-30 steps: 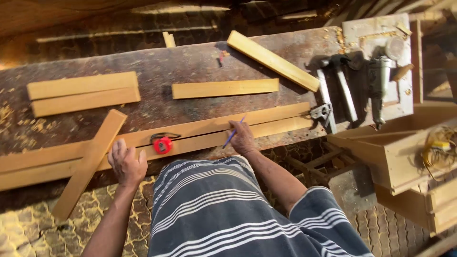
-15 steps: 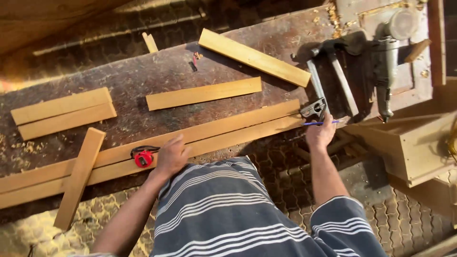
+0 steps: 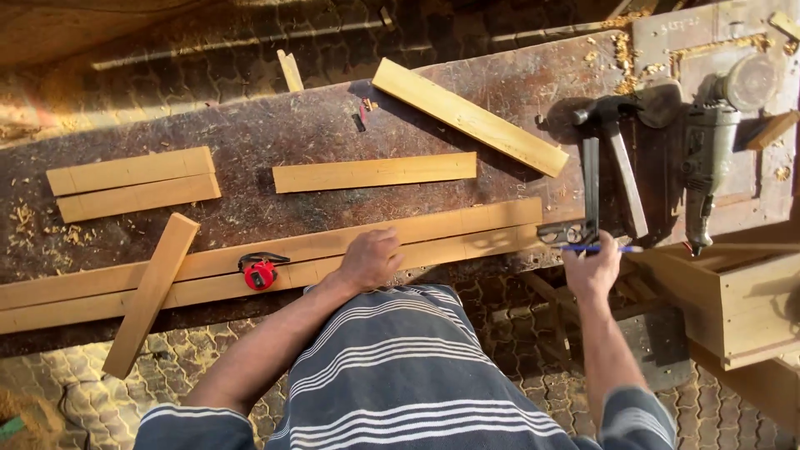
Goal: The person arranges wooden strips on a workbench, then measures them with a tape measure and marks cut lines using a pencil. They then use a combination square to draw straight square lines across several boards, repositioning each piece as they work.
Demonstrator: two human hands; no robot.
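Fingers of the left hand [image 3: 371, 258] curl down on the long wooden strips [image 3: 433, 237], seemingly pinning them steady. At the strips' right end, the right hand [image 3: 592, 271] pinches a blue pencil [image 3: 600, 248] beside the metal square [image 3: 583, 200]. A red tape measure [image 3: 261, 272] sits on the strips, left of the left hand.

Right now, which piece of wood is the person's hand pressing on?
The left hand presses on the long strip along the bench's near edge, beside the red tape measure. The other pieces lie untouched.
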